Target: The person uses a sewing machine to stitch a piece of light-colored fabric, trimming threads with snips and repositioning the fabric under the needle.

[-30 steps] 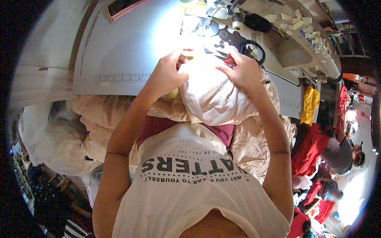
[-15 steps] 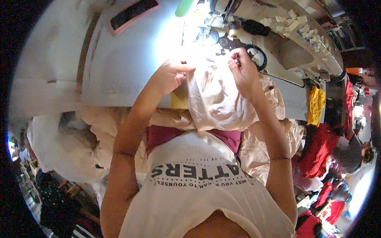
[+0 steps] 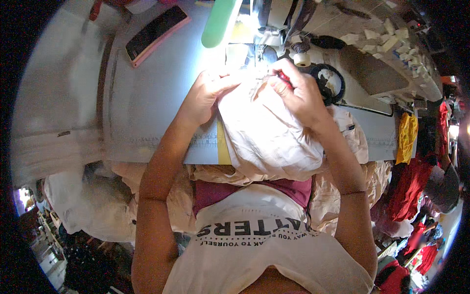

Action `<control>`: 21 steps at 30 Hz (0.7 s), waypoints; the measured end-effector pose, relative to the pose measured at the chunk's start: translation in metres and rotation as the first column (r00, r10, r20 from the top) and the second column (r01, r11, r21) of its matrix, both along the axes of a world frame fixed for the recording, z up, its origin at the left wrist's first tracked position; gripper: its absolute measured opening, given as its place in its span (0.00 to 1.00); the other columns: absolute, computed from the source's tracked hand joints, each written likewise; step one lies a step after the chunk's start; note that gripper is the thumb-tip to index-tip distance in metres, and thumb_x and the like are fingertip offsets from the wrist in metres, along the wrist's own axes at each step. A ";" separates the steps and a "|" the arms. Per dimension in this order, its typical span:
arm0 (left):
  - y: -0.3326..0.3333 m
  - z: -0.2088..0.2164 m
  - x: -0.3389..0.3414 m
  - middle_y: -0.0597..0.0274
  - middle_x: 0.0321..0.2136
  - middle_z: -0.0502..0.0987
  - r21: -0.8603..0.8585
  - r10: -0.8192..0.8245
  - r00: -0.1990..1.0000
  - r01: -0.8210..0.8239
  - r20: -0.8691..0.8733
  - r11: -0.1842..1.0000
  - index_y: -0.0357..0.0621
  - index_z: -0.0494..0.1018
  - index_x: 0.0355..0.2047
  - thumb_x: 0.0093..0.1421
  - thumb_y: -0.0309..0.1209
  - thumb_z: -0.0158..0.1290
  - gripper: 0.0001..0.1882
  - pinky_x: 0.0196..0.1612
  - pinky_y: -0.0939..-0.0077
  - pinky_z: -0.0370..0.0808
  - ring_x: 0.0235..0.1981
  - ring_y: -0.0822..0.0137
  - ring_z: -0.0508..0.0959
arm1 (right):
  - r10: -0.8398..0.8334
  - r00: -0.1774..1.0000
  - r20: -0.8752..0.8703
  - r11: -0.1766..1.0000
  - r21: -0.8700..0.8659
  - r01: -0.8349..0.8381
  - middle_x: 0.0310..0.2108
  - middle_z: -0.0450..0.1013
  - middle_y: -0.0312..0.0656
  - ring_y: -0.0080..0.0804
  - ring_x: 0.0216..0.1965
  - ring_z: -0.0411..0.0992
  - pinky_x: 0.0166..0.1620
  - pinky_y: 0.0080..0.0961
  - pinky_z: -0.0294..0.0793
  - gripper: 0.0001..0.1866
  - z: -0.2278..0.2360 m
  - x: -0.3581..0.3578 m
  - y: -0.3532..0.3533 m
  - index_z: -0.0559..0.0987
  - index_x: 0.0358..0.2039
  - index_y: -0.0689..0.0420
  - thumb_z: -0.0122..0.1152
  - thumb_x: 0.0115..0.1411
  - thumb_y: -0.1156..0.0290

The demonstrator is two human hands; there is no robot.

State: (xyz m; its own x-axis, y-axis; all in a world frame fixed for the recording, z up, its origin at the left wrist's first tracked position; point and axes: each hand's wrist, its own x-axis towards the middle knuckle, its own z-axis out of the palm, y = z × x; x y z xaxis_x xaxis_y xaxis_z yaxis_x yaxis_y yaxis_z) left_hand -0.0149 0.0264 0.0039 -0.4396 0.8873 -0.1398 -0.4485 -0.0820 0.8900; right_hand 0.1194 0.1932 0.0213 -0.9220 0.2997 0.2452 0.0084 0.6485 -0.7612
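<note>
A cream cloth garment (image 3: pixel 274 137) drapes from the sewing table's edge towards my lap, its upper end under a very bright light. My left hand (image 3: pixel 203 95) pinches the upper left edge of this cloth between thumb and fingers. Opposite it, my right hand (image 3: pixel 298 93) is closed round a small red-handled tool (image 3: pixel 285 81), most of which the fingers hide. A thin greyish tip shows near the cloth, left of that hand; glare blurs its shape. Just beyond both hands stands the sewing machine's needle area (image 3: pixel 264 54).
A phone with a pink case (image 3: pixel 159 36) lies at the far left of the table (image 3: pixel 147 103). A green strip (image 3: pixel 220 22) hangs at the light. Black round part (image 3: pixel 329 83) and cream spool (image 3: pixel 302 60) sit right. Yellow cloth (image 3: pixel 406 137) hangs at the right edge.
My right hand has shifted slightly left and turned, and the red-handled tool now shows in it. My left hand still pinches the cloth. The whole view has tilted, showing more of the table front.
</note>
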 end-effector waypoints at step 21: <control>0.000 -0.007 0.003 0.57 0.30 0.76 -0.134 -0.027 0.916 -0.029 -0.400 0.991 0.30 0.73 0.34 0.53 0.27 0.49 0.12 0.34 0.82 0.71 0.29 0.72 0.75 | 0.082 0.992 -0.098 0.893 0.450 -0.029 0.26 0.71 0.39 0.36 0.27 0.71 0.29 0.28 0.72 0.10 0.002 0.001 -0.006 0.77 0.29 0.54 0.57 0.51 0.61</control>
State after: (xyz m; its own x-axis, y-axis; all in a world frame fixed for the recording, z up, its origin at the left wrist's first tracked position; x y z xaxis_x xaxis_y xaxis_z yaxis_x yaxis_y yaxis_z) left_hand -0.0122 0.0263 -0.0034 -0.4843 0.8722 -0.0692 -0.0522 0.0502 0.9974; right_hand 0.1206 0.1868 0.0229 -0.8927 0.0835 0.4429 -0.1050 0.9171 -0.3846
